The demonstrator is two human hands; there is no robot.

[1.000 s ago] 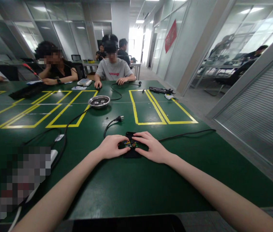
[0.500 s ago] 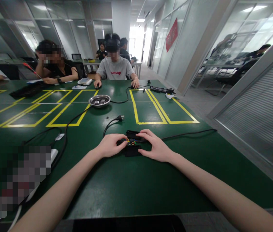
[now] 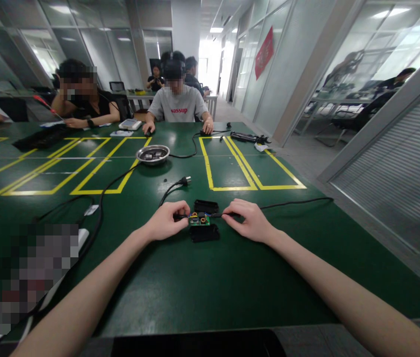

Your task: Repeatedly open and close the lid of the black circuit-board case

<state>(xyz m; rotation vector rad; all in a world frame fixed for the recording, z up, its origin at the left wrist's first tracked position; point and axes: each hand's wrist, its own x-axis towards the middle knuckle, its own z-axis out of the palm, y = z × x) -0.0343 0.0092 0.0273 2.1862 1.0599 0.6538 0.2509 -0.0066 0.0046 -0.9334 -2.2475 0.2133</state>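
A green circuit board (image 3: pixel 199 220) sits mid-frame between two black shell pieces (image 3: pixel 205 233). The left hand (image 3: pixel 168 220), fingers nearly closed, pinches the black cable at its left end; the right hand (image 3: pixel 249 221) pinches the right-hand cable (image 3: pixel 215 215) between thumb and curled fingers. Above and left, a metal bowl (image 3: pixel 153 162) holds small metallic parts (image 3: pixel 153 155). Counter (image 3: pixel 210 287) stretches below the shell pieces to its near edge, low in the frame.

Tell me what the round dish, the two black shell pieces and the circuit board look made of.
Round dish: probably polished stainless steel, given its bright, silvery rim. Black shell pieces: likely matte plastic, going by their dull, dark surface; painted metal isn't ruled out. Circuit board: apparently lacquered laminate, perhaps fibreglass, judging by its green, component-studded face.
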